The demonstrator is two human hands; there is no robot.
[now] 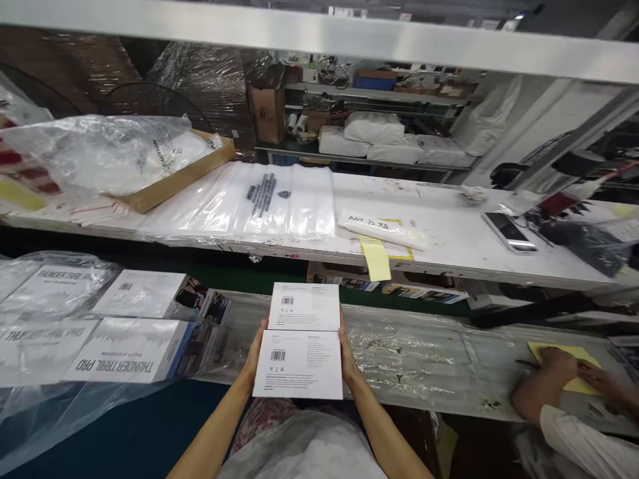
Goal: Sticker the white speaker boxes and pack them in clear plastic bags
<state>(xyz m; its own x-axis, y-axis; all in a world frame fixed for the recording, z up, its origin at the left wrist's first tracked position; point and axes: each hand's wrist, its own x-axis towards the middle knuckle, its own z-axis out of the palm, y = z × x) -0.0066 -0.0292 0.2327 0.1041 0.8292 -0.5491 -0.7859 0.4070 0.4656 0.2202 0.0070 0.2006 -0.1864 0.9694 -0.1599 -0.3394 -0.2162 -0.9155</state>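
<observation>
Two white boxes with barcodes and small print face up in front of me, the far one [303, 306] touching the near one [298, 364]. My left hand [258, 346] presses against their left side, and my right hand [347, 346] against their right side, so the pair is held between my palms. Most of my fingers are hidden behind the boxes. Left of them, white boxes lettered THUNDERTRAIL PRO [127, 349] lie in clear plastic on the lower bench.
A raised white shelf [439, 213] carries clear plastic bags [249, 199], a cardboard tray [174, 179] and a phone [509, 231]. Below it are more boxes [424, 286]. At the right, another person's hands [559, 369] touch yellow paper [584, 382] on the plastic-covered bench [414, 359].
</observation>
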